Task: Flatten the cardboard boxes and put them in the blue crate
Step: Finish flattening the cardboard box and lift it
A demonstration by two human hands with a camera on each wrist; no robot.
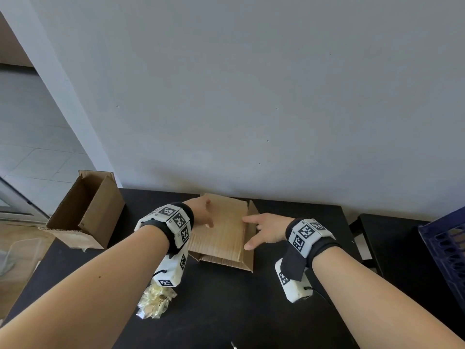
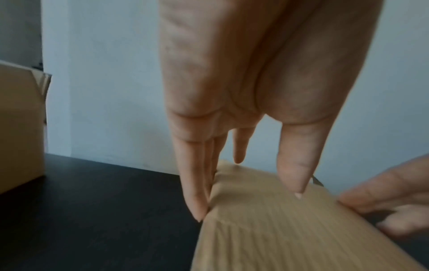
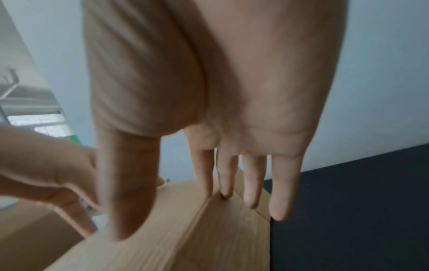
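A flattened cardboard box (image 1: 221,230) lies on a matte black table (image 1: 216,306), near the far edge where the table meets a plain pale wall (image 1: 251,84). Its upper face is tan and ribbed with fine corrugation lines; one short flap (image 1: 253,212) stands up at its far right corner.

Both hands are on this box. The left hand (image 1: 201,215) comes in from the left with fingers straight and close together — the left wrist view shows the fingertips (image 2: 197,209) against the box's left edge and the thumb (image 2: 294,179) resting on the ribbed top. The right hand (image 1: 264,230) meets the box's right edge with fingers straight and slightly spread; in the right wrist view its fingers (image 3: 253,183) lie along a fold line and the thumb (image 3: 125,201) presses flat on top. Neither hand curls round anything.

A second cardboard box (image 1: 85,210), still upright and open with smooth brown walls, sits at the table's far left corner, well apart from the flat one. A crumpled wad of clear, yellowish plastic tape (image 1: 153,303) lies on the table under the left forearm. At the far right edge of the head view, a dark blue crate (image 1: 445,250) with a slotted lattice wall is partly in frame — nothing in it can be made out. White marker-printed blocks on black bands (image 1: 176,222) wrap both wrists.
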